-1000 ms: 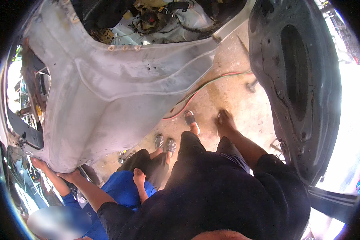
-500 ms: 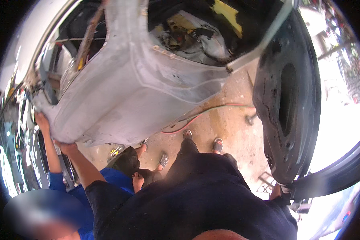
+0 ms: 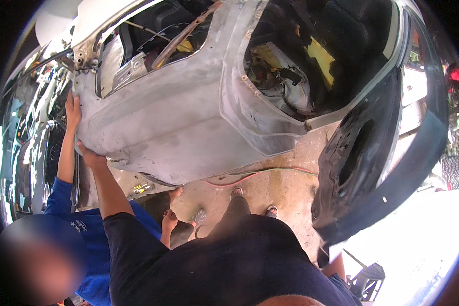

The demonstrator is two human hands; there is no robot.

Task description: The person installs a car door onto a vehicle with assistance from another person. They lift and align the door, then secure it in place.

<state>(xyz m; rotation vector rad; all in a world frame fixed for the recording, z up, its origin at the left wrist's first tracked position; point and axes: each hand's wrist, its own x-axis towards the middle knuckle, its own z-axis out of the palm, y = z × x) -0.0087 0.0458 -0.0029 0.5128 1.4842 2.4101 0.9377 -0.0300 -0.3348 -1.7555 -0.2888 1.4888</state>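
Observation:
My left hand (image 3: pixel 93 157) is at the lower left edge of a bare grey car side panel (image 3: pixel 158 137), its fingers partly hidden as they curl round that edge. Just above it, a co-worker's hand (image 3: pixel 73 109) rests against the same edge. My right hand (image 3: pixel 335 268) is low on the right, beside the lower end of an open black car door (image 3: pixel 357 163). That door hides its fingers, so their grip does not show.
The co-worker in a blue shirt (image 3: pixel 99 255) crouches at my left, the other hand (image 3: pixel 169 222) low between us. Torn yellow foam (image 3: pixel 321 61) shows inside the car. A red and green hose (image 3: pixel 250 173) crosses the concrete floor (image 3: pixel 283 196). A dark metal stand (image 3: pixel 370 280) is at lower right.
My view has shifted, so the grey panel sits higher and farther right. The black door now appears more slanted. My left hand and the co-worker's hand remain at the panel's edge.

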